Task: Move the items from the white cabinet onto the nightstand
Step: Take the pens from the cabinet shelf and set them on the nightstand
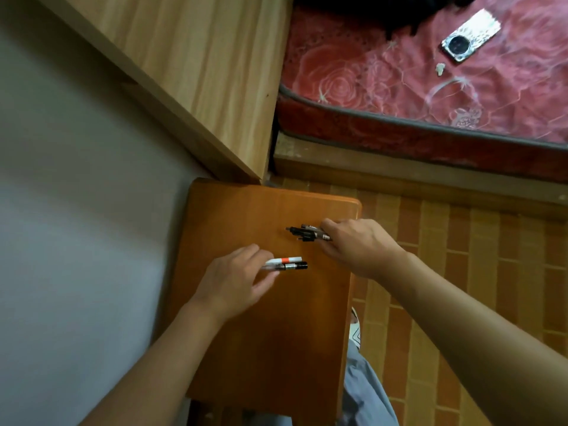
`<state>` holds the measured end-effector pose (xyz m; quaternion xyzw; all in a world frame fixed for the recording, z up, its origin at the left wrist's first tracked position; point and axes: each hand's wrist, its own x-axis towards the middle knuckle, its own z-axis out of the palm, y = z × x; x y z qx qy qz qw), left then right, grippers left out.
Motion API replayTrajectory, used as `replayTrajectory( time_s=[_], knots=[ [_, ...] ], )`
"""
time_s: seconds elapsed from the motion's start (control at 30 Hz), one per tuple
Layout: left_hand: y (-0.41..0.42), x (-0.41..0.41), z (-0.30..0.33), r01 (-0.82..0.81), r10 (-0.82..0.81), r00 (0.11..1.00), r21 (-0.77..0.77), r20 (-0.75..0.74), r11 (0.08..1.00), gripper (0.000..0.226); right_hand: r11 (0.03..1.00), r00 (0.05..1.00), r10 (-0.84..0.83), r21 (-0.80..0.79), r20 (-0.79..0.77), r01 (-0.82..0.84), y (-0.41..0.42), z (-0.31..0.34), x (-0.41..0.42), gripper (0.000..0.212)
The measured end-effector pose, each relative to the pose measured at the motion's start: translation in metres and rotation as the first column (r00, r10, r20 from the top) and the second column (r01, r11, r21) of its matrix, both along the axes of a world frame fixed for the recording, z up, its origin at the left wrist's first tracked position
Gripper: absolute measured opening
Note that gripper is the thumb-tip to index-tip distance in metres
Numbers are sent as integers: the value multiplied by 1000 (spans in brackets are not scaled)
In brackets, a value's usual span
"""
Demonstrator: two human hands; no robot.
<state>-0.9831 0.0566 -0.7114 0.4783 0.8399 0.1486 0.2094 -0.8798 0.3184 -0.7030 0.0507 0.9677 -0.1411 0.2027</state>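
An orange-brown wooden nightstand (264, 348) fills the middle of the head view. My left hand (236, 278) lies over its top and pinches the ends of two pens: a white one with an orange band (287, 259) and a black-capped one (296, 266). Further right, my right hand (356, 244) grips a bundle of several dark pens (307, 233) just above or on the nightstand top; whether they touch the wood I cannot tell. The white cabinet is not in view.
A light wooden headboard (196, 72) runs diagonally above the nightstand. A red floral mattress (430, 96) at the upper right carries a phone (470, 35). A grey wall is on the left, striped brick-pattern floor (461, 272) on the right, and my foot (356, 329) beside the nightstand.
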Motion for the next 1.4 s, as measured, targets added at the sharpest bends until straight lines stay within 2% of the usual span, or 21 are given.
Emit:
replayTrajectory(
  time_s=[0.23, 0.5, 0.7, 0.97, 1.13, 1.27, 1.4],
  knots=[
    [9, -12, -37, 39, -38, 999, 6, -28, 999, 28, 999, 999, 30, -13, -42, -30, -3, -25, -19, 32],
    [23, -19, -50, 38, -37, 999, 31, -36, 999, 30, 992, 993, -32, -127, -118, 17, -20, -45, -39, 27],
    [29, -15, -56, 9, -9, 1000, 31, -21, 999, 35, 998, 987, -20, -69, -158, 9, -21, -49, -32, 41],
    [16, -11, -53, -91, 94, 991, 34, -95, 995, 45, 994, 991, -94, -70, -99, 88, -11, -43, -5, 57],
    [12, -12, -50, -215, 213, 974, -19, -77, 976, 59, 966, 970, -225, -151, -91, 210, -7, -41, 14, 47],
    [16, -10, -50, -233, 233, 972, -32, -22, 972, 63, 941, 958, -274, -231, -90, 247, -8, -41, 24, 41],
    [24, -4, -52, -248, 248, 968, -7, 32, 969, 65, 929, 943, -313, -242, -115, 280, -8, -43, 31, 40]
  ],
)
